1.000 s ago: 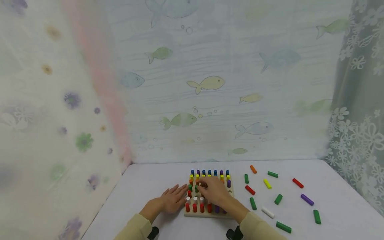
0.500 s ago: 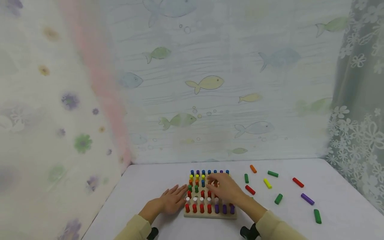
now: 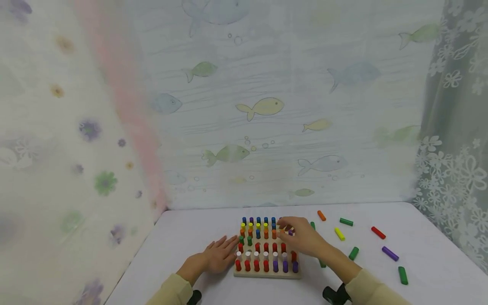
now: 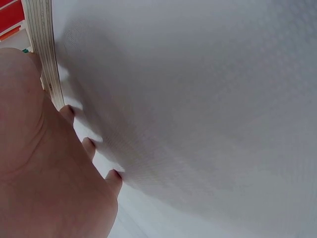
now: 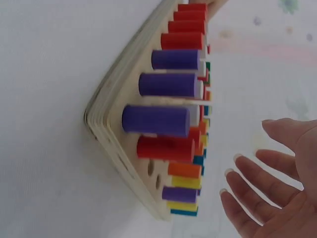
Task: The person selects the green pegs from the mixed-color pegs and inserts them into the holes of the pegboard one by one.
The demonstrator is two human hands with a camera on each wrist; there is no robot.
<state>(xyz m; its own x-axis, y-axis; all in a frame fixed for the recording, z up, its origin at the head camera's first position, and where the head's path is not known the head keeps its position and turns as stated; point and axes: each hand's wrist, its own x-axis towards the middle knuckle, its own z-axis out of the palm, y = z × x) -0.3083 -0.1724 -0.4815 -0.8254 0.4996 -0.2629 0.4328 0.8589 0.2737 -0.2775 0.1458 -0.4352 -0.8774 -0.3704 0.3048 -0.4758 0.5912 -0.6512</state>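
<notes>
While the left hand (image 3: 219, 256) lies flat by the left edge of the board (image 3: 267, 275), lower centre of frame, I've got the right hand (image 3: 303, 235) over its right side, fingers (image 5: 262, 176) apart, nothing held. Step looks like filling rows: two green pegs (image 3: 249, 240) seated at left, holes (image 5: 151, 167) bare at right. Next probably calls for pinching a loose green peg (image 3: 354, 253) off the desk (image 3: 427, 254), lower right.
</notes>
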